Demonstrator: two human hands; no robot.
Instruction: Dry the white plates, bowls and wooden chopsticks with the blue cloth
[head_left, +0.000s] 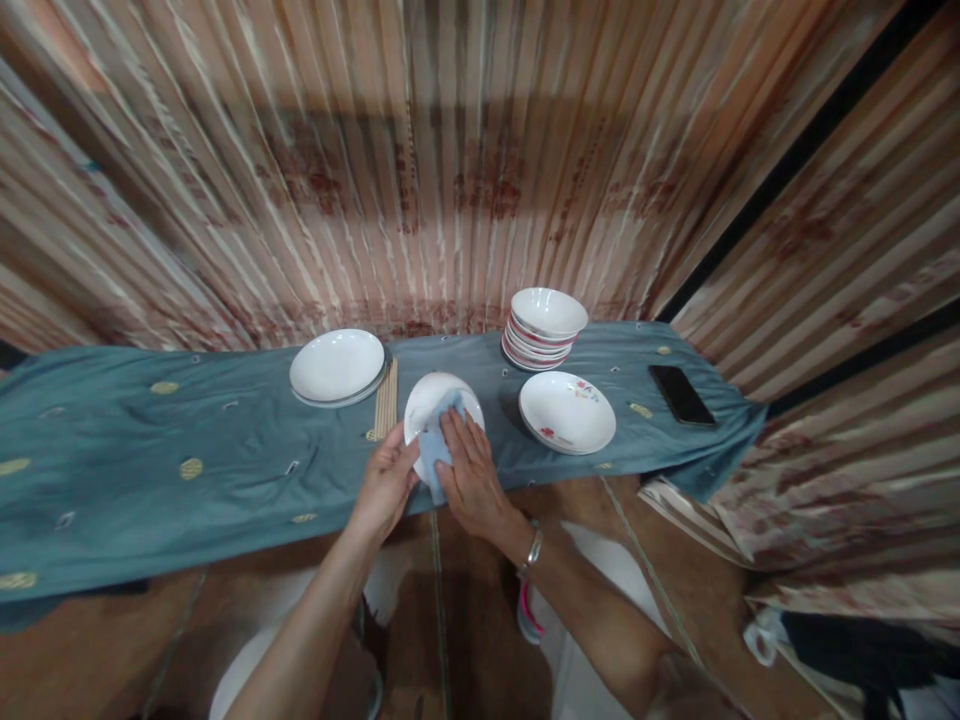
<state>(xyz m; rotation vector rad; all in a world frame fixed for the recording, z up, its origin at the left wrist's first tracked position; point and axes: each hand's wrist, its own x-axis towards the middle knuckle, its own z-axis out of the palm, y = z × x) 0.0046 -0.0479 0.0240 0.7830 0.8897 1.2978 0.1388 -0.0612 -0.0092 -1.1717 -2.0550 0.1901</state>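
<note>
Over the table's near edge, my left hand (388, 478) grips the left rim of a small white bowl (429, 388), its inside facing me. My right hand (472, 475) presses a light blue cloth (435, 450) against the inside of this bowl, fingers laid over the cloth. The hand partly covers both cloth and bowl. Just left of the bowl lies a bundle of wooden chopsticks (386, 400). Beside them sit stacked white plates (337, 365). To the right are flower-patterned white dishes (568, 412), stacked, and behind them a tall stack of bowls (545, 325) with red bands.
A blue-green cloth with yellow motifs covers the long table (247, 440). A black phone (681, 394) lies near its right end. Pleated curtains (450, 180) hang close behind, and a dark pole (787, 170) slants at the right. Below is a brown floor (480, 600).
</note>
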